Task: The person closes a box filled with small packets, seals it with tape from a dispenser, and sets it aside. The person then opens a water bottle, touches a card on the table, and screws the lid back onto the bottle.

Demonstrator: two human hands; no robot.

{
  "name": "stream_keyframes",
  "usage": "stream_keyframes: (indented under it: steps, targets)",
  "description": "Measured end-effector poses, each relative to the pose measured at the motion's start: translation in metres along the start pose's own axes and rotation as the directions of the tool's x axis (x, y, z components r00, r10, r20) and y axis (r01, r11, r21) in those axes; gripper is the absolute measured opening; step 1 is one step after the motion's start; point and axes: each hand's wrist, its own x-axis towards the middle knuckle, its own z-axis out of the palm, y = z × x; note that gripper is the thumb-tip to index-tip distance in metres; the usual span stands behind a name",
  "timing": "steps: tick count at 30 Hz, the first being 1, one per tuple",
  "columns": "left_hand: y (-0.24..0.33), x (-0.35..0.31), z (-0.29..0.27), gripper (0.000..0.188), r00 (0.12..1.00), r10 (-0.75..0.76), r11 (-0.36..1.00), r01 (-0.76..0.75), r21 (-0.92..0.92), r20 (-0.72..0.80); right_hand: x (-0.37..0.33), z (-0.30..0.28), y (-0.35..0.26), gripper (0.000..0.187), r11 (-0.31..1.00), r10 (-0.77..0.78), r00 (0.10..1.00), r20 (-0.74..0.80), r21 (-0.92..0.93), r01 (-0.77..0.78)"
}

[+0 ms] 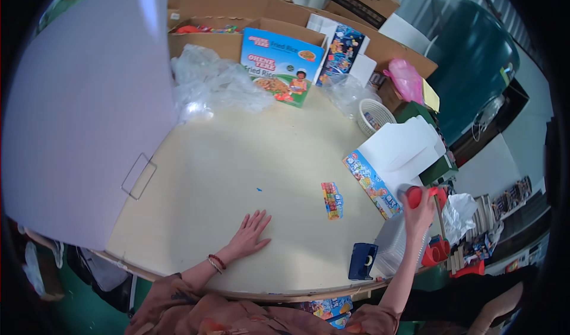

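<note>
My left hand [248, 236] lies flat on the pale table with its fingers spread and nothing in it. At the table's right edge my right hand [420, 214] is closed around a red round-ended thing [414, 196]; its exact kind is not clear. That hand is above a stack of clear plastic containers [392, 249]. Just beyond it stands an open white carton [389, 157] with a colourful printed side. A small printed card [332, 201] lies flat between my hands, nearer the right one. Beside the clear stack is a dark blue tape dispenser [361, 261].
A large pale panel [89, 109] with a wire handle blocks the left side. Clear plastic bags [214, 79], a blue fried-rice box [279, 65] and brown cartons [222, 5] line the back. A white basket [375, 116] stands back right. Red cup-like parts [436, 250] hang by the right edge.
</note>
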Motion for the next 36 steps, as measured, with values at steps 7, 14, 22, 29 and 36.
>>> stream_keyframes:
  steps: [7,14,22,29,36]
  targets:
    - [0.058,-0.018,-0.043,0.099,0.910,0.119,0.965,-0.200,-0.169,-0.398,-0.096,-0.013,-0.184,0.055,0.654,-0.423,0.823,0.379,0.756,-0.012]
    - [0.044,-0.080,-0.094,0.095,0.891,-0.209,0.907,0.022,-0.420,-0.404,-0.138,-0.052,-0.295,0.049,0.610,-0.618,0.739,0.266,0.756,0.238]
    - [0.046,-0.116,-0.140,0.084,0.990,-0.141,0.641,0.087,-0.762,-0.006,-0.141,-0.058,-0.310,0.036,0.296,-0.740,0.673,-0.006,0.895,0.333]
    - [0.052,-0.109,-0.123,0.083,0.934,0.217,0.143,0.256,-0.956,0.283,-0.097,-0.087,-0.275,0.043,0.068,-0.965,0.260,0.031,0.989,0.134]
    - [0.077,-0.087,-0.128,0.075,0.977,-0.032,0.638,0.182,-0.748,0.211,-0.084,-0.108,-0.226,0.076,0.535,-0.775,0.399,0.490,0.845,0.001]
